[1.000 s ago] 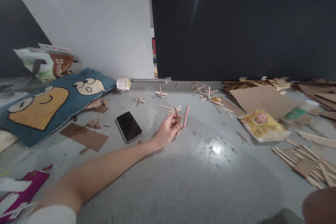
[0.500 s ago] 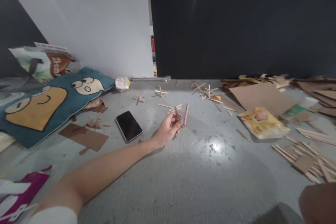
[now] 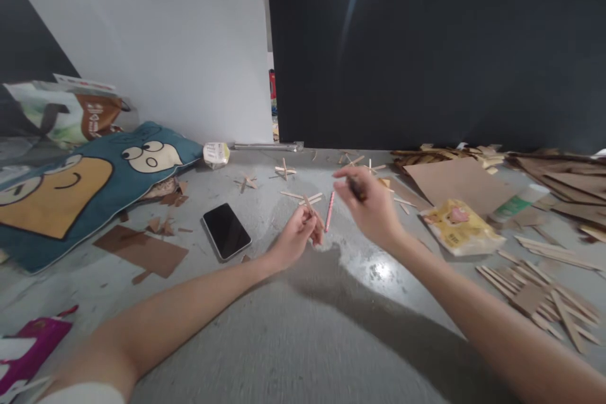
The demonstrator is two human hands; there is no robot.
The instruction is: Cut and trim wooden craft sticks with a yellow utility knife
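My left hand [image 3: 298, 230] is closed, pinching a thin brown craft stick [image 3: 307, 204] that slants up out of the fingers; its lower part is hidden. Just right of it lies a pink patterned pen-like stick [image 3: 329, 211] on the grey table. Over the table, to the right of that stick, my right hand [image 3: 372, 205] hangs blurred. Its index finger and thumb point left, and a dark patch shows by the curled fingers, too smeared to name. Loose pale craft sticks [image 3: 312, 199] lie behind my left hand. Small crossed-stick pieces [image 3: 285, 170] stand farther back.
A phone [image 3: 226, 231] and cut brown cardboard [image 3: 142, 251] lie left, beside a blue cushion [image 3: 127, 183]. At right are a yellow packet [image 3: 461, 224], a green-and-white tube [image 3: 518, 203] and a bundle of sticks [image 3: 530, 297]. Panels [image 3: 426, 50] rise behind the table.
My right hand has come in from the right edge and now hovers near the pink stick. My left hand keeps its hold on the craft stick; the view has shifted slightly right.
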